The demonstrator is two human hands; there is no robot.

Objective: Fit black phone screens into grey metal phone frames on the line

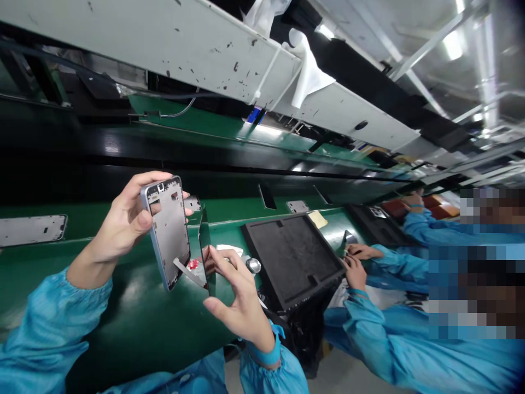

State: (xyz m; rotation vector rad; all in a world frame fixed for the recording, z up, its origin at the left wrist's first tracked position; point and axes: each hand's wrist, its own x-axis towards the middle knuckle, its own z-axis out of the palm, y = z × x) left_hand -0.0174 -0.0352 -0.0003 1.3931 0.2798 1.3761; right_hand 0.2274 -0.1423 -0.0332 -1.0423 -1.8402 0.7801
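Note:
My left hand (127, 224) grips a phone housing (170, 235) by its side edges, standing it nearly upright with the grey inner face showing. Beside it, a thin dark phone screen (204, 246) is seen almost edge-on, with my right hand (235, 290) holding it along its right side, fingertips above and thumb near the lower edge. A narrow pale flex cable (189, 273) spans the gap from the housing's lower part to the screen. Behind the screen, a small red item (192, 264) and a round silver-topped container (253, 265) sit on the green bench (135, 317).
A black foam-lined tray (293, 257) lies to the right, a yellow paper (318, 219) by its far corner. Another phone housing (33, 230) rests at left, and more parts lie along the belt (233, 205). Co-workers' hands (356, 265) work at right. A grey beam (164, 49) crosses overhead.

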